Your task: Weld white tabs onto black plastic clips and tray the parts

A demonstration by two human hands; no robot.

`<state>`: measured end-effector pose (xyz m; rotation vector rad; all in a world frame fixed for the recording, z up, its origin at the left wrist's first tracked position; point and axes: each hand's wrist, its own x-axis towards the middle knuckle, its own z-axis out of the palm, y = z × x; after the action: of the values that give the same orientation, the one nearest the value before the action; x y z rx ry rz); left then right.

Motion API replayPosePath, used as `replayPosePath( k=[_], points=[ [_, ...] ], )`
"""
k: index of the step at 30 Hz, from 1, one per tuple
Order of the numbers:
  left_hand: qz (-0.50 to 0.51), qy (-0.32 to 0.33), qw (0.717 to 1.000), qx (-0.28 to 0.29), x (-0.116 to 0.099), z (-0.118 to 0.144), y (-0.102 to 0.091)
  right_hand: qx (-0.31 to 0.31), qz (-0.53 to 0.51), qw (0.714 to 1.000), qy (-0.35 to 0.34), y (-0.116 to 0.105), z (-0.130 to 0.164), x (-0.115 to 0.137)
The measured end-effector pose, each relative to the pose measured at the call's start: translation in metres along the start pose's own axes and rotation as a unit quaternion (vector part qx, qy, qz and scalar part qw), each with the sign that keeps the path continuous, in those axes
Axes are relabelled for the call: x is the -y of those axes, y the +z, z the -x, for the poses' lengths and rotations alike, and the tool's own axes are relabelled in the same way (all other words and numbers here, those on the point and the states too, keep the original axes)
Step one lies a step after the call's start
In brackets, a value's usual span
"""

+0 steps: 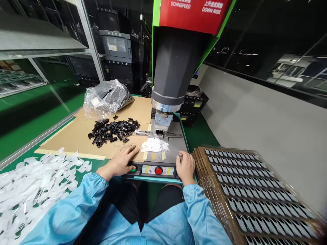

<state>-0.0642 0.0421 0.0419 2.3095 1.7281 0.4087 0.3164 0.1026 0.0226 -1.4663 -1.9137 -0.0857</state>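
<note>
The left hand [122,159], fingers together and flat, is laid beside the green button [133,168] on the press's control panel [150,170], the right hand [185,166], fingers curled downward, at the panel's right end, beyond the red button [158,170].

"DOWNSPEED" and "DOWN RIDE", white lettering under Chinese characters, are read on the red panel [194,13] atop the press machine. Labels on the crate [116,46] and control strip [157,170] are illegible.
</note>
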Motion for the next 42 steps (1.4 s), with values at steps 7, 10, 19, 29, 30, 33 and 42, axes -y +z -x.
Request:
replayPosePath(
  k=[7, 10, 19, 29, 30, 33, 42],
  points=[
    [-0.019, -0.014, 1.000, 0.011, -0.001, 0.001, 0.001, -0.067, 0.049, 0.996, -0.033, 0.016, 0.009, 0.005],
    [-0.016, -0.015, 1.000, 0.008, 0.001, 0.002, 0.001, -0.063, 0.051, 0.996, -0.033, 0.016, 0.010, 0.004],
    [0.003, 0.001, 1.000, -0.016, 0.003, 0.008, 0.009, -0.068, 0.048, 0.997, -0.001, 0.014, 0.007, 0.010],
    [0.053, -0.045, 0.996, -0.055, -0.017, -0.027, 0.017, 0.157, 0.020, 0.980, 0.117, 0.023, -0.057, 0.038],
    [0.044, -0.045, 0.997, -0.053, -0.020, -0.033, 0.019, 0.169, 0.018, 0.978, 0.120, 0.026, -0.063, 0.043],
    [0.010, -0.040, 0.998, -0.046, -0.031, -0.050, 0.022, 0.188, 0.021, 0.977, 0.102, 0.034, -0.072, 0.054],
    [0.000, 0.002, 0.998, -0.056, -0.041, -0.065, 0.025, 0.154, -0.069, 0.982, 0.084, 0.050, -0.080, 0.046]
  ],
)
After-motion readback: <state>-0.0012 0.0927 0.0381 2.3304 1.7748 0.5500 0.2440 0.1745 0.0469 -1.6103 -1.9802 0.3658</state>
